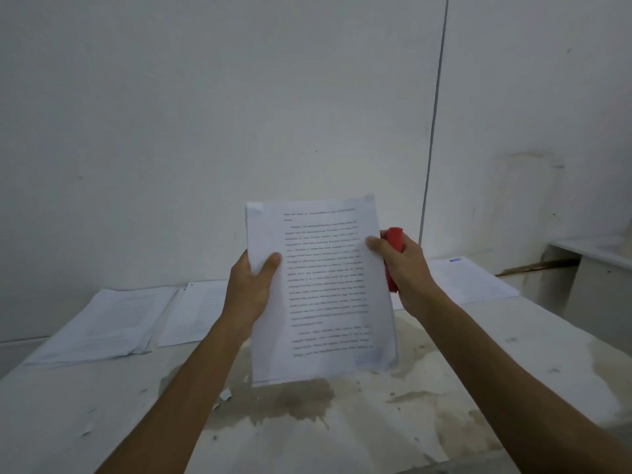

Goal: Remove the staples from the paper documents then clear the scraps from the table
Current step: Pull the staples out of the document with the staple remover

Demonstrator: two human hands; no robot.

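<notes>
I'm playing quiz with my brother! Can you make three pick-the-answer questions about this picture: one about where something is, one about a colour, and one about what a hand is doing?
1. Where is the sheaf of papers?
A. flat on the table
B. held up in both hands
C. on the floor

2. What colour is the tool?
A. red
B. green
C. yellow

3. What is the left hand doing?
A. resting on the table
B. pointing at the wall
C. gripping the papers' edge

Answers: 1 B, both hands lift it above the table. 2 A, it shows red in the right hand. 3 C, its thumb lies over the page.
</notes>
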